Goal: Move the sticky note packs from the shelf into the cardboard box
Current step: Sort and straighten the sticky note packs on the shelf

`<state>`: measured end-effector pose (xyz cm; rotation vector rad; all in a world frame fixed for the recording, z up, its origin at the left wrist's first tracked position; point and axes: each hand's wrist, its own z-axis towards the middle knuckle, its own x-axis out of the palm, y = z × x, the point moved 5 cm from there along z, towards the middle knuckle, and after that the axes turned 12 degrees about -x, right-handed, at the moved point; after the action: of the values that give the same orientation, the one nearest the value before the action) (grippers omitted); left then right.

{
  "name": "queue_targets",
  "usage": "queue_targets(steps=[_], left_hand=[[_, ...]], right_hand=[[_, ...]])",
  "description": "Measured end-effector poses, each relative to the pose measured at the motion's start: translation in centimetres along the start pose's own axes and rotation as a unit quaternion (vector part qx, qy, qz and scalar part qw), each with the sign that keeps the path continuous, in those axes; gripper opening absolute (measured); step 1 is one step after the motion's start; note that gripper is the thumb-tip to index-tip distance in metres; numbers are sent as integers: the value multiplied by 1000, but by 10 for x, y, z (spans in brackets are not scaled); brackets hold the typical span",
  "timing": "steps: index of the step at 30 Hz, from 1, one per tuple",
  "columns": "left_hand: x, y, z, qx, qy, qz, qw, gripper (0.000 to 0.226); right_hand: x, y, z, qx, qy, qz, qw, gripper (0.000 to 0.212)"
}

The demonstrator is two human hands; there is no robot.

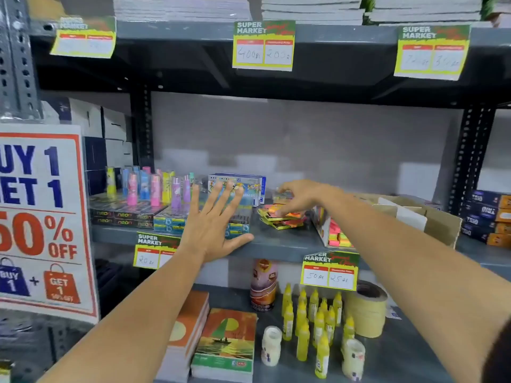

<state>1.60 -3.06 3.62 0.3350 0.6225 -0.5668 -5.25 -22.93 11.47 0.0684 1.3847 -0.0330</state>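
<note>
A loose pile of sticky note packs (279, 218), orange, pink and yellow, lies on the middle shelf (276, 244). My right hand (300, 199) reaches over the pile, with its fingers closed on one pack (282, 195) held just above the others. To the right stands an open cardboard box (439, 222) holding more neon sticky note packs (338, 233) along its left side. My left hand (214, 225) hovers with fingers spread in front of the blue boxes, its thumb over the shelf's front edge, holding nothing.
Blue and black boxes (132, 217) and coloured tubes (154, 189) fill the shelf's left part. Price tags (330, 272) hang from the shelf edges. Below are notebooks (225, 344), yellow glue bottles (312, 322) and tape rolls (366, 308). A sale poster (41, 217) stands at left.
</note>
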Motion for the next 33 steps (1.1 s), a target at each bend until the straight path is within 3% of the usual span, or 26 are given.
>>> queue_targets(steps=[5,14,20,25,33], left_hand=[[2,-1,-1,6,-19,-9,1000,94],[14,2,0,1,36,-60,998,110],[6,1,-1,-10,-21,-80,997,91],[8,2,0,-22,-4,-76,997,90],[9,2,-1,-14,5,-76,997,90]], right_hand=[[-1,-15,10,21,70,-4,997,80],[6,-27,22,31,119,52,991,65],[3,-23,20,5,90,31,995,58],[1,-18,14,-32,38,-7,999,54],[6,-5,-3,-95,-1,43,995,50]])
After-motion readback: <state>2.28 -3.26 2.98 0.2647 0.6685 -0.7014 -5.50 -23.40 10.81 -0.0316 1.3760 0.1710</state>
